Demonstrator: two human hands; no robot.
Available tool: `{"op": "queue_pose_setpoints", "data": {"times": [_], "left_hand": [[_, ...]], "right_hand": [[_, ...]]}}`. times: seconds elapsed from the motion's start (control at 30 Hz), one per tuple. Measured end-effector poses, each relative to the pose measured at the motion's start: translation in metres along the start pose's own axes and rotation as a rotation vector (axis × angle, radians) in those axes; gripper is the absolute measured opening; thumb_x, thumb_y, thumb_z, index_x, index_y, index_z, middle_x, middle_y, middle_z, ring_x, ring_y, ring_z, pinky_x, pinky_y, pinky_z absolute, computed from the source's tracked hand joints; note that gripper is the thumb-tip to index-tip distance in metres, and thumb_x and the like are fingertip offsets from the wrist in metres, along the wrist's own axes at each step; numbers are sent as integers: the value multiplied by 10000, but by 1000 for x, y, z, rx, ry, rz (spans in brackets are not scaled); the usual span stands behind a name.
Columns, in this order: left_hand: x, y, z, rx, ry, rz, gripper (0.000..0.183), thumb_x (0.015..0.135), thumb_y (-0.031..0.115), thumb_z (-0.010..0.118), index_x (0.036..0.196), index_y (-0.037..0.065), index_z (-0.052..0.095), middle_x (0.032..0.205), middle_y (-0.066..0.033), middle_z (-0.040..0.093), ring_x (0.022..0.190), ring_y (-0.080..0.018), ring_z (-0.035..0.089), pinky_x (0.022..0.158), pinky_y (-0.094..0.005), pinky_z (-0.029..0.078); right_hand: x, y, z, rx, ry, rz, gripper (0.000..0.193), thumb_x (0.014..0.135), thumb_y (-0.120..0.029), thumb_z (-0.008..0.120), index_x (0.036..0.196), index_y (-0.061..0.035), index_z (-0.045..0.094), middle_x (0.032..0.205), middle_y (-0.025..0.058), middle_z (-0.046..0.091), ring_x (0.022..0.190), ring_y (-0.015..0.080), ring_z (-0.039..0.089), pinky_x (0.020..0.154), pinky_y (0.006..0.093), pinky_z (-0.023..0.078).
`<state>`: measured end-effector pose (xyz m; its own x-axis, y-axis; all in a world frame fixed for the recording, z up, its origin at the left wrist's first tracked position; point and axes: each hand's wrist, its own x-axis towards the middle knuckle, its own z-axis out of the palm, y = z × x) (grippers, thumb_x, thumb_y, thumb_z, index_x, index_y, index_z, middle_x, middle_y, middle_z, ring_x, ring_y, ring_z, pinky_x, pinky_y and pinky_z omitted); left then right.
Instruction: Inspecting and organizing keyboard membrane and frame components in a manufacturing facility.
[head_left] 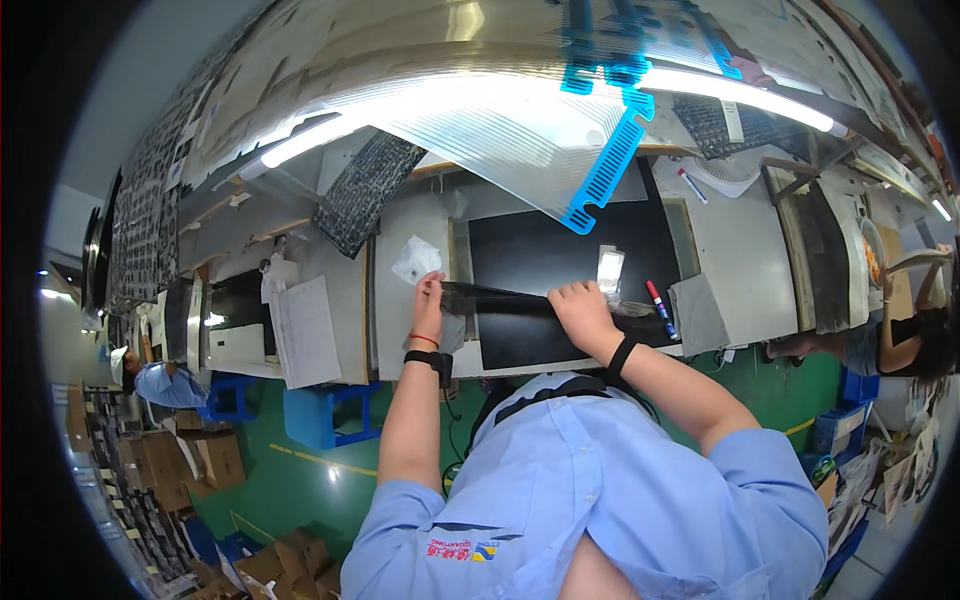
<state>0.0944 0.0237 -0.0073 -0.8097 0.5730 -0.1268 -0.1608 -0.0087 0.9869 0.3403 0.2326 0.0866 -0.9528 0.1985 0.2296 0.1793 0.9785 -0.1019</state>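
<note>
A thin, dark, glossy sheet (498, 298), seen nearly edge-on, is stretched between my two hands above a black work mat (535, 245). My left hand (430, 304) pinches its left end, fingers closed, beside a crumpled white wrapper (415, 260). At the other end my right hand (584, 316) grips it with bent fingers. Just beyond the right hand lies a small white and clear packet (609, 266). A marker (661, 308) with a red cap and dark barrel rests on the mat's right side, next to a grey cloth (698, 310).
A clear ribbed sheet with a blue comb-like edge (608, 165) hangs over the bench's far side, under light tubes. A second marker (692, 187) lies far right. A blue stool (318, 415) stands left. Co-workers sit at left (168, 385) and right (905, 345).
</note>
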Motion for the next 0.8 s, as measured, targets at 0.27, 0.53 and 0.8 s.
{"op": "queue_pose_setpoints", "data": {"times": [0.27,0.53,0.8], "left_hand": [[-8,-6,26,65,33,130,263,933,207,575,1125,42,501,1061,-43,532,1001,-129,495,914,-261,379],[-6,-7,38,31,150,-10,154,921,183,554,996,57,505,927,-22,513,886,-118,473,837,-267,389],[-3,-7,42,1,206,-46,162,900,182,585,967,51,518,890,-20,516,838,-124,476,799,-273,398]], "right_hand": [[5,-12,17,7,-87,48,189,735,-82,574,923,-74,557,857,69,597,867,235,572,738,359,413],[-30,8,-6,379,122,-278,291,741,-99,584,1028,-55,582,925,85,587,917,260,566,821,387,456],[-164,76,18,587,-417,774,245,750,-243,715,839,-38,615,838,149,637,760,296,631,682,404,502]]}}
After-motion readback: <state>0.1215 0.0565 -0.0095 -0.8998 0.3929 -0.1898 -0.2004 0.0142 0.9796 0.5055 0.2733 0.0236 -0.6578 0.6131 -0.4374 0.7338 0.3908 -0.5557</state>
